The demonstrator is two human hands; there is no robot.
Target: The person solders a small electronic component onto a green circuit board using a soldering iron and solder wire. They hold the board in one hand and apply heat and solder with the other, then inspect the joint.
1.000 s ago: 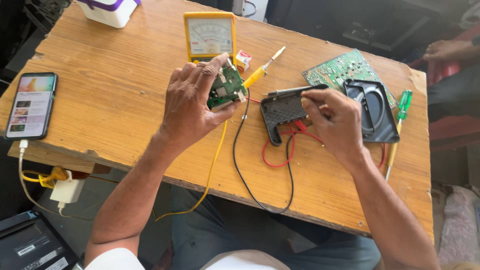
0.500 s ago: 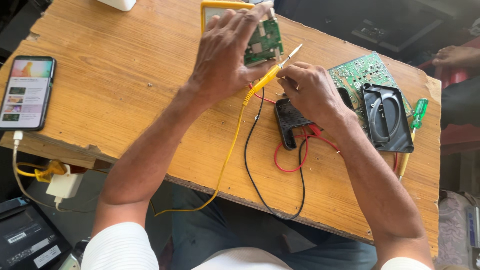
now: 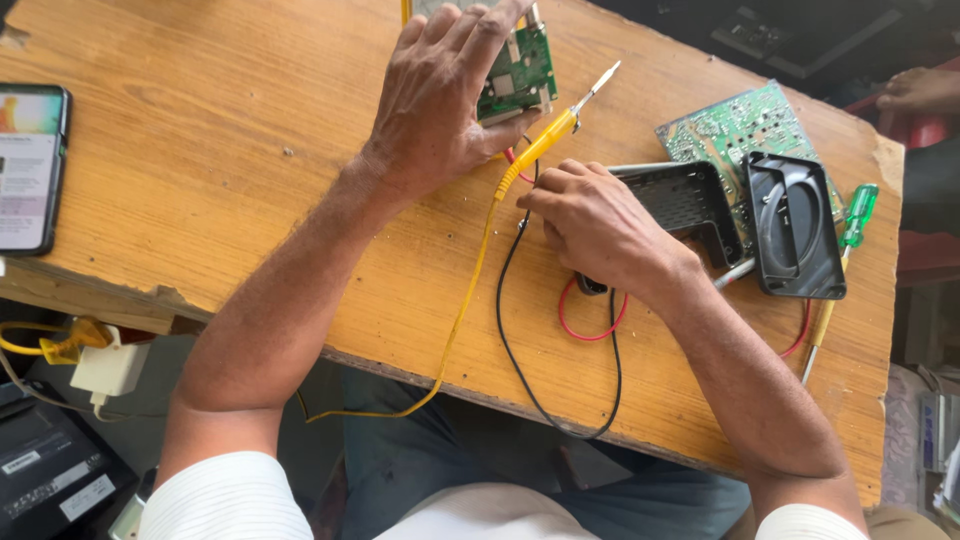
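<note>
My left hand grips a small green circuit board near the far edge of the wooden table, fingers spread over its top. A yellow-handled soldering iron lies just right of that hand, its tip pointing away from me. My right hand rests in front of a black plastic casing. Its fingertips are pinched together on the upper end of a black wire, right beside the iron's yellow cord.
A larger green circuit board and a black cover with a round ring lie to the right, next to a green screwdriver. A red wire loops by my wrist. A phone lies far left. Another person's hand is at top right.
My left hand has carried the small board farther from me, off the casing. My right hand has left the black casing and slid left to the wire beside the soldering iron.
</note>
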